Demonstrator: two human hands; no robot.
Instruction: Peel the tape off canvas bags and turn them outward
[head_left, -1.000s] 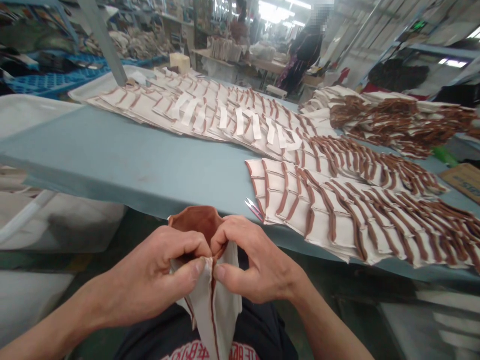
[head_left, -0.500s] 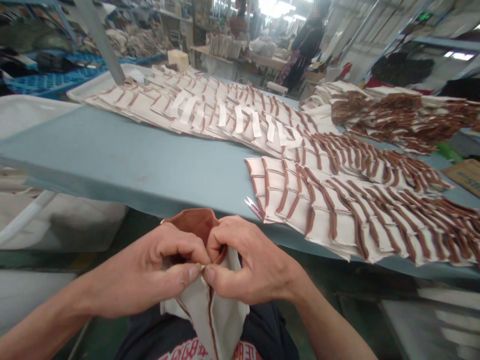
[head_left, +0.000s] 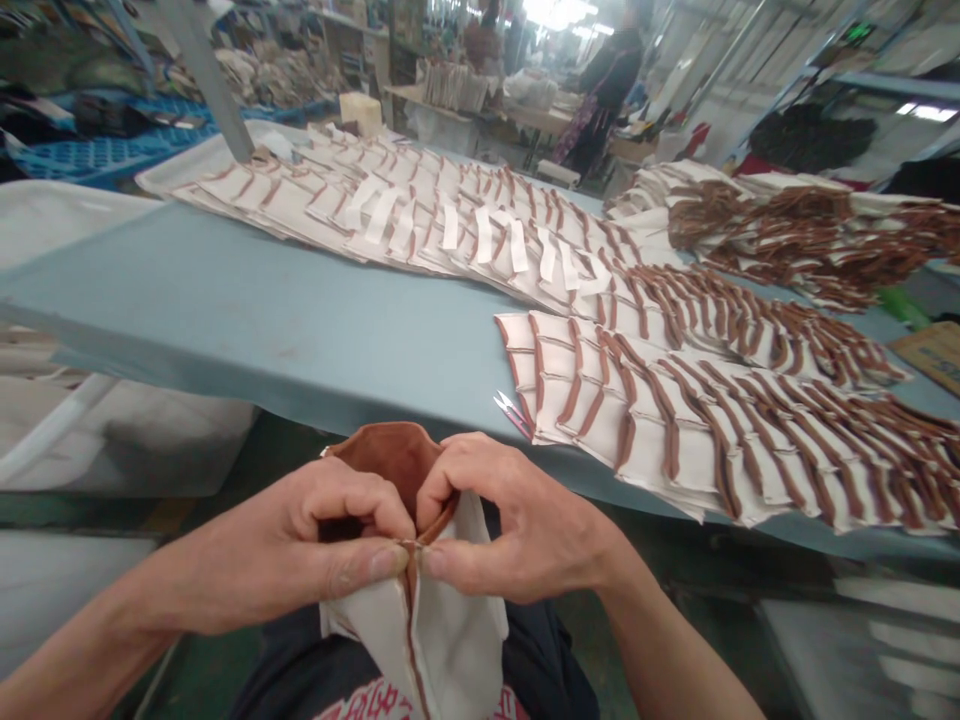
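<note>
A sewn fabric piece (head_left: 457,640), white outside with a brown lining, hangs over my lap. Its brown upper edge forms an open loop, and a brown-edged seam runs down its front. My left hand (head_left: 330,540) is closed, thumb and fingers pinching the rim on the left side of that seam. On the seam's right side my right hand (head_left: 502,520) pinches the same rim, its thumb close to the left thumb. What the curled fingers do inside the loop is partly hidden.
A blue-covered table (head_left: 247,310) stands in front of me. Small thread snips (head_left: 512,412) lie near its edge. Overlapping rows of similar white-and-brown pieces (head_left: 675,420) spread to the right, with white paper strips (head_left: 484,235) on a farther row. A person (head_left: 607,90) stands in the background.
Both hands keep their pinch on the fabric piece. The thumbs have moved slightly apart and lie flatter along the rim, and the seam below now shows wider.
</note>
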